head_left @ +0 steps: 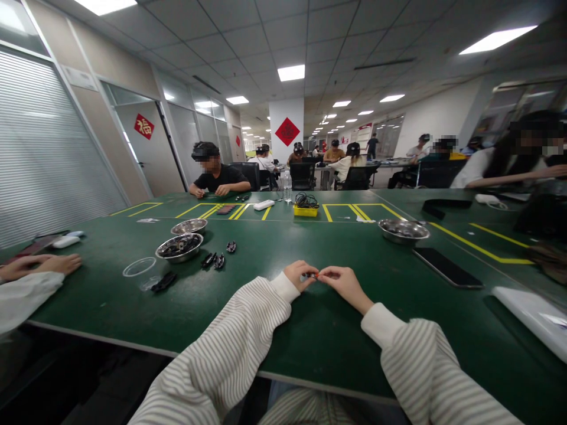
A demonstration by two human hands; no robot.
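Note:
Over the middle of the green table [328, 330], my two hands meet fingertip to fingertip. My left hand [297, 276] is closed around a small dark part [309, 275], mostly hidden by the fingers. A tiny orange-red piece [316, 275] shows at the tip of my right hand [343, 284], pinched between thumb and forefinger. Whether the two pieces are joined I cannot tell. Left of my hands lie several black plastic parts [219, 261], beside a metal bowl [200, 241] filled with similar dark parts.
Behind that bowl stands another metal bowl [189, 226]; a third bowl [404, 231] is at right. A phone [446, 267] and a white package [534, 319] lie rightward. Farther back are a yellow box [305, 208] and a bottle [287, 188]. A co-worker's hands [42, 265] rest at left.

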